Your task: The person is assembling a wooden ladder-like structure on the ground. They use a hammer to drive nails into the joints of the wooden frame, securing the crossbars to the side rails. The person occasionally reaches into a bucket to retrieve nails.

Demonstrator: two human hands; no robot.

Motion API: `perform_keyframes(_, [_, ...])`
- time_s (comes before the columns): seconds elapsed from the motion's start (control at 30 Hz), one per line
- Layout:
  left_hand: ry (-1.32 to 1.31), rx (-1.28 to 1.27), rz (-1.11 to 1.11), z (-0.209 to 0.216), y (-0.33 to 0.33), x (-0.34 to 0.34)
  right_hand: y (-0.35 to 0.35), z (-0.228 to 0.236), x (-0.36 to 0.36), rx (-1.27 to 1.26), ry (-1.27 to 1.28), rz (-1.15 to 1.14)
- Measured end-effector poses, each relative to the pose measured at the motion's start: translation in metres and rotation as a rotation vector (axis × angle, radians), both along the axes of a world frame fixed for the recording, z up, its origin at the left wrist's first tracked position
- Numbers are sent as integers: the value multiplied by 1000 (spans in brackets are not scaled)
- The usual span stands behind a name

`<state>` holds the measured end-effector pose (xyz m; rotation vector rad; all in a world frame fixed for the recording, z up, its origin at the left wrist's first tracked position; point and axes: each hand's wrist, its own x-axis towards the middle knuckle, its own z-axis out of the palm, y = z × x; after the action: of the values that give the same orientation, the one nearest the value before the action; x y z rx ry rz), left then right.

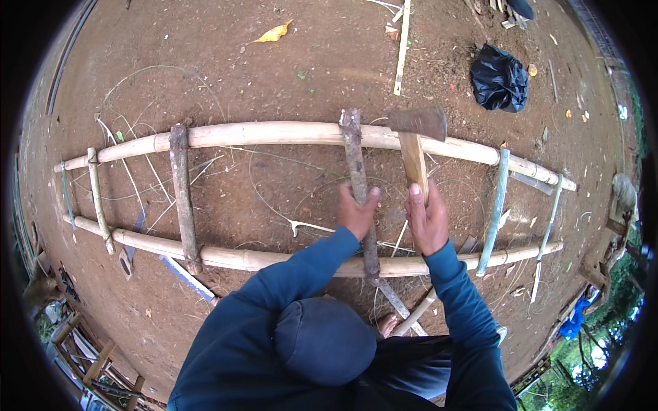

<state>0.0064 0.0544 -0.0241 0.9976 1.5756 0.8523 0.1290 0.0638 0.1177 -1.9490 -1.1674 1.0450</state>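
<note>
Two long pale bamboo poles, the far pole (274, 133) and the near pole (236, 259), lie on the ground with several crosspieces across them. My left hand (356, 216) is closed round the dark, bark-covered middle crosspiece (356, 164), thumb on its right side. Just to the right, my right hand (430, 222) grips a hatchet by its wooden handle (413, 161). The rusty hatchet head (419, 122) points away from me, above the far pole. Another bark-covered crosspiece (180, 185) spans the poles to the left; a thin greenish crosspiece (493, 212) spans them at right.
A handsaw (188, 277) lies by the near pole at left. Near my foot (387, 325) are a flat metal-coloured strip (401, 305) and a stick (415, 314). A black plastic bag (499, 79) sits far right, with a yellow strip (403, 51) left of it.
</note>
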Motion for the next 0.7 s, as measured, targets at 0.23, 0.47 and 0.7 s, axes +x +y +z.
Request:
perform_keyframes(0.23, [289,536,-98,38,134,-29,-17,-6,6,-47,57,-99])
perform_keyframes(0.47, [251,633,-43,27,145,-15,-18,-10,3,-44,92,-78])
perform_keyframes(0.7, [210,575,25,28,147,-9,-15,-12,-1,-5,55,-44])
